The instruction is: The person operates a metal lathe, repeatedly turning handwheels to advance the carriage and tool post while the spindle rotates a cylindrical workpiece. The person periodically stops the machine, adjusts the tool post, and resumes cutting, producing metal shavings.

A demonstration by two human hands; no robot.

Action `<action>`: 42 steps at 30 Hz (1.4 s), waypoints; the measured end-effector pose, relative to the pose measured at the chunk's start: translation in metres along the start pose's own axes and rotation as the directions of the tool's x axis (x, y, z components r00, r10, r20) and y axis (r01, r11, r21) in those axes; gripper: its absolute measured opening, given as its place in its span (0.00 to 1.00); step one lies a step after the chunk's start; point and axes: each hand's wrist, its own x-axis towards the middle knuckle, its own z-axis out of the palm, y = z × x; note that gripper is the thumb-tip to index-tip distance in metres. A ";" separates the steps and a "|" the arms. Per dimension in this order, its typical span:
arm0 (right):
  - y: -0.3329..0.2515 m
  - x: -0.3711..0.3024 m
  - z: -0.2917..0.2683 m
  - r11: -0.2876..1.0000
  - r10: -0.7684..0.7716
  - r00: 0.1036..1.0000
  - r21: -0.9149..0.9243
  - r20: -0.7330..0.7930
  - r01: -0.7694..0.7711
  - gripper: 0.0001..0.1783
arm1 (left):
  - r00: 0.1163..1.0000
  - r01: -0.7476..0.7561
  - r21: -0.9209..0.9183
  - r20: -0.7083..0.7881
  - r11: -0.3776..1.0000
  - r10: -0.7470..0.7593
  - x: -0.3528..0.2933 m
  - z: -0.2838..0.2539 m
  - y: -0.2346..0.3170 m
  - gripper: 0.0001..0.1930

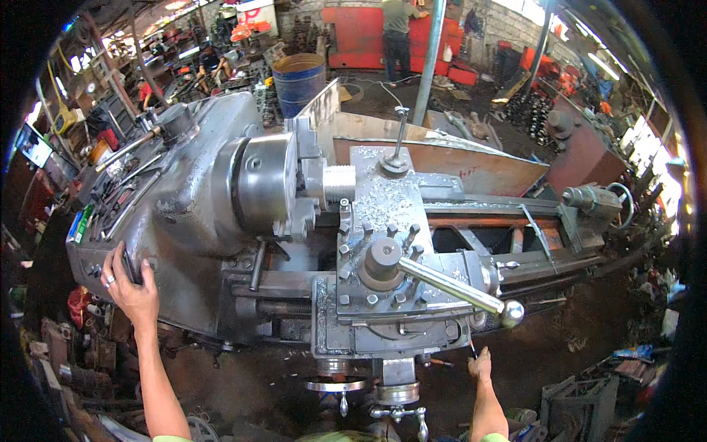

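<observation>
A large grey metal lathe [177, 199] stretches across the view in front of me. My left hand [134, 293], a ring on one finger, is at the front of the headstock, fingers and thumb curled round a dark lever [132, 267]. Low at the right of the carriage, my right hand [480, 365] is closed on a thin rod-like handle [473, 348], mostly hidden by the fingers. The chuck [269, 180] holds a bright ridged cylindrical workpiece [340, 183]. Beside it stands the tool post [383, 258] with its long ball-ended handle [456, 287]. Metal chips [383, 202] lie over the slide.
Wrenches [129, 199] and other tools lie atop the headstock. Handwheels [335, 386] project toward me below the carriage; the tailstock [593, 206] is at the right. Behind stand a blue drum [299, 85] and a post [429, 62]. Other people [396, 37] are in the background.
</observation>
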 end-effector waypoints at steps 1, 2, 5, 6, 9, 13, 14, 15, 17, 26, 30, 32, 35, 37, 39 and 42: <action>-0.004 -0.009 -0.008 1.000 0.003 1.000 -0.006 -0.001 -0.003 0.49 | 1.000 0.009 -0.010 0.006 1.000 -0.009 -0.001 -0.001 0.000 0.28; -0.009 -0.020 -0.016 0.999 0.023 1.000 -0.025 -0.002 -0.023 0.50 | 1.000 0.018 -0.019 0.008 1.000 -0.018 -0.001 -0.001 0.000 0.28; -0.027 -0.066 -0.038 1.000 -0.020 0.988 0.016 -0.151 0.023 0.44 | 1.000 0.025 -0.086 0.006 0.996 -0.025 -0.002 -0.004 -0.002 0.26; -0.036 -0.084 -0.045 0.999 -0.011 0.979 0.050 -0.205 0.021 0.42 | 1.000 0.021 -0.106 0.004 0.994 -0.020 -0.001 -0.004 -0.002 0.26; -0.061 -0.153 -0.068 0.934 0.014 0.972 0.351 -0.234 0.071 0.33 | 0.999 0.034 -0.147 0.008 0.989 -0.033 -0.001 -0.006 -0.003 0.25; -0.096 -0.256 -0.083 0.797 -0.024 0.993 0.598 -0.114 0.088 0.23 | 0.998 0.060 -0.199 0.011 0.978 -0.059 -0.002 -0.006 -0.003 0.23; -0.103 -0.278 -0.084 0.743 -0.031 0.998 0.667 -0.055 0.060 0.22 | 0.998 0.066 -0.214 0.010 0.975 -0.066 -0.002 -0.007 -0.004 0.23; -0.110 -0.296 -0.084 0.689 -0.056 0.998 0.722 -0.039 0.067 0.21 | 0.997 0.073 -0.226 0.009 0.971 -0.072 -0.003 -0.006 -0.004 0.23; -0.122 -0.322 -0.083 0.723 -0.140 0.990 0.683 -0.009 0.108 0.25 | 0.998 0.060 -0.249 0.007 0.967 -0.060 -0.002 -0.006 -0.005 0.23; -0.146 -0.319 -0.037 0.954 -0.256 0.883 0.048 -0.393 0.297 0.20 | 0.997 0.075 -0.263 0.025 0.962 -0.071 -0.004 -0.008 -0.006 0.23; -0.141 -0.302 -0.008 0.937 -0.206 0.953 0.236 -0.221 0.257 0.19 | 0.996 0.093 -0.269 0.038 0.959 -0.086 -0.004 -0.008 -0.006 0.23; -0.154 -0.305 0.008 0.985 -0.027 0.996 0.174 0.088 0.011 0.19 | 0.996 0.089 -0.278 0.044 0.956 -0.079 -0.004 -0.010 -0.006 0.23; -0.179 -0.327 0.006 0.975 -0.144 0.951 0.202 0.274 0.090 0.20 | 0.996 0.087 -0.289 0.037 0.954 -0.079 -0.003 -0.011 -0.005 0.23; -0.190 -0.342 -0.015 0.939 -0.145 0.907 0.343 0.395 0.001 0.22 | 0.996 0.091 -0.297 0.037 0.951 -0.084 -0.003 -0.011 -0.004 0.23; -0.185 -0.354 -0.055 0.902 -0.090 0.942 0.428 0.324 -0.062 0.24 | 0.995 0.097 -0.304 0.043 0.948 -0.088 -0.003 -0.011 -0.003 0.23; -0.189 -0.355 -0.089 0.966 -0.034 0.997 0.257 0.062 0.017 0.24 | 0.997 0.076 -0.300 0.020 0.951 -0.073 -0.003 -0.010 -0.003 0.22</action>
